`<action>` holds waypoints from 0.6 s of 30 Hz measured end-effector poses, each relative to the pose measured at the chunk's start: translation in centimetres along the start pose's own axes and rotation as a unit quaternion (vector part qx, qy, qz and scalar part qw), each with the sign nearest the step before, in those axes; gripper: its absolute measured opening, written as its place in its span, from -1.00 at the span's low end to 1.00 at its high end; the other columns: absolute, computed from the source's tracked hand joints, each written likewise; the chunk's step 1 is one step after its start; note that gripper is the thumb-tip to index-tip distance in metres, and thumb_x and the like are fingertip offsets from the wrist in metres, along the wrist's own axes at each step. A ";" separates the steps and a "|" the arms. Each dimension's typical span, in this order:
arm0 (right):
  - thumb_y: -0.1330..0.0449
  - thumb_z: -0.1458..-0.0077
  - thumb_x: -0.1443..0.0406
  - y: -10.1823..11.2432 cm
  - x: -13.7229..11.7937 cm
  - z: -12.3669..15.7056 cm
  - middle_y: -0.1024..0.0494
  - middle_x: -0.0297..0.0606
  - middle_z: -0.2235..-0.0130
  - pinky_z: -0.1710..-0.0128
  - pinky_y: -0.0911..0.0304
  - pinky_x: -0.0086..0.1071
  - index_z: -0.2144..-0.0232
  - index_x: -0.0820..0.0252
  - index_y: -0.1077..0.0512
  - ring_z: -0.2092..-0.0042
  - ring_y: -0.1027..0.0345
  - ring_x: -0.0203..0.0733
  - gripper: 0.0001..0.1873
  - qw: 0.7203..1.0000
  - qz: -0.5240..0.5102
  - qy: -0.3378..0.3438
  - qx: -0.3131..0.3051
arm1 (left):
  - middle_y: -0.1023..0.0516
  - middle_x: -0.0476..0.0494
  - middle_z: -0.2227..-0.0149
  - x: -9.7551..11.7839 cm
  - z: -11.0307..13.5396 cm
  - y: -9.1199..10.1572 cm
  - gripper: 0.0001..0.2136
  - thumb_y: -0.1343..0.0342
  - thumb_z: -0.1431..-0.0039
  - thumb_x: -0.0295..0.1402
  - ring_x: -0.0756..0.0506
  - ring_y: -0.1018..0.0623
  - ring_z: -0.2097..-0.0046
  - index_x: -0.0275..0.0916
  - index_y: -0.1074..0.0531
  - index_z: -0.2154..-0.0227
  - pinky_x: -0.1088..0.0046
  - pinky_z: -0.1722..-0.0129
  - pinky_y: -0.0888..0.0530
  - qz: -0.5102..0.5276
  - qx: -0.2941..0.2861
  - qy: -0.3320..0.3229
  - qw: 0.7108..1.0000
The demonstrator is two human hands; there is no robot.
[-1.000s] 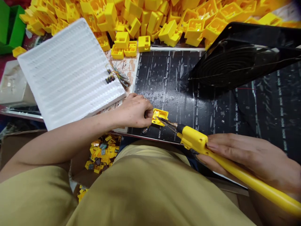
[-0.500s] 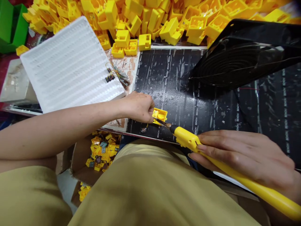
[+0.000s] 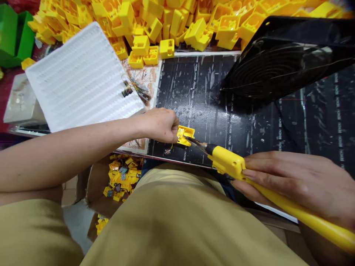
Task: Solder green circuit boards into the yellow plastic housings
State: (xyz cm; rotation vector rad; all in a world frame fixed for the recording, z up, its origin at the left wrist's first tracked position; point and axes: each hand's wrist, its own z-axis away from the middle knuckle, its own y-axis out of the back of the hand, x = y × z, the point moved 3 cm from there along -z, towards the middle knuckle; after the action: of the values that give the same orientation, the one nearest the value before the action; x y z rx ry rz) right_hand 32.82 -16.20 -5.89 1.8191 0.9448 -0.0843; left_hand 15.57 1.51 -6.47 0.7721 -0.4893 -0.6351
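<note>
The case (image 3: 189,132), small and yellow, lies open side up on the desk (image 3: 208,79), near its front edge. Its inside is divided, with a grid of small holes in the right part.

The fingers of the left hand (image 3: 162,125) are curled in at the case's left side; what they pinch is hidden, so whether they grip the case or something in it cannot be told. Just below this hand lies a small round part (image 3: 167,152) with a thin wire running up from it.

From the right, the dark tip of the iron (image 3: 229,161) reaches over the case; whether it touches anything inside is too small to tell. The right hand (image 3: 299,177) has its fingers closed around the iron's yellow handle, which slants down to the right.

The desk's top is black with printed lettering. A black fan (image 3: 280,70) stands tilted at the right. At the left a white tray (image 3: 80,81) lies at an angle, with loose wires (image 3: 141,90) at its right corner. Yellow housings (image 3: 177,22) are heaped along the back, and a green bin (image 3: 16,37) sits at the far left. Below the desk, a carton (image 3: 97,181) holds more yellow pieces.
</note>
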 end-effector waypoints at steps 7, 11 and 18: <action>-0.33 -0.08 0.39 -0.1 -0.4 -2.1 -0.60 -0.29 0.38 0.31 -0.47 -0.47 0.30 0.22 -0.38 0.35 -0.49 -0.36 -0.83 0.999 0.004 0.039 0.021 | -0.45 0.00 0.64 0.0 -0.1 0.1 -0.90 -0.14 0.12 -0.37 0.01 -0.36 0.57 -0.21 -0.43 0.66 0.47 0.57 -0.14 -0.012 -0.003 -0.001 1.000; -0.28 -0.15 0.35 0.7 0.1 -1.2 -0.61 -0.32 0.30 0.29 -0.47 -0.45 0.24 0.13 -0.37 0.30 -0.50 -0.35 -0.85 0.999 -0.006 0.044 0.010 | -0.48 -0.02 0.59 0.1 -0.1 0.1 -0.92 -0.14 0.10 -0.39 -0.03 -0.40 0.53 -0.20 -0.45 0.63 0.43 0.53 -0.16 -0.015 -0.009 0.012 1.000; -0.29 -0.15 0.31 0.8 1.6 -0.1 -0.60 -0.33 0.35 0.39 -0.48 -0.50 0.26 0.09 -0.39 0.38 -0.50 -0.34 -0.87 0.999 -0.004 -0.004 0.048 | -0.46 0.00 0.60 0.0 0.0 0.1 -0.92 -0.15 0.11 -0.39 -0.02 -0.38 0.54 -0.20 -0.44 0.64 0.43 0.51 -0.16 -0.015 -0.008 0.013 1.000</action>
State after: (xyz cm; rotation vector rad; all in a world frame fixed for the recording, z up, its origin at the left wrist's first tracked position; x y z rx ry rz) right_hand 34.41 -15.35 -5.99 1.9009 0.9577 -0.1431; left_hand 15.61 1.54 -6.45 0.7727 -0.4483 -0.6549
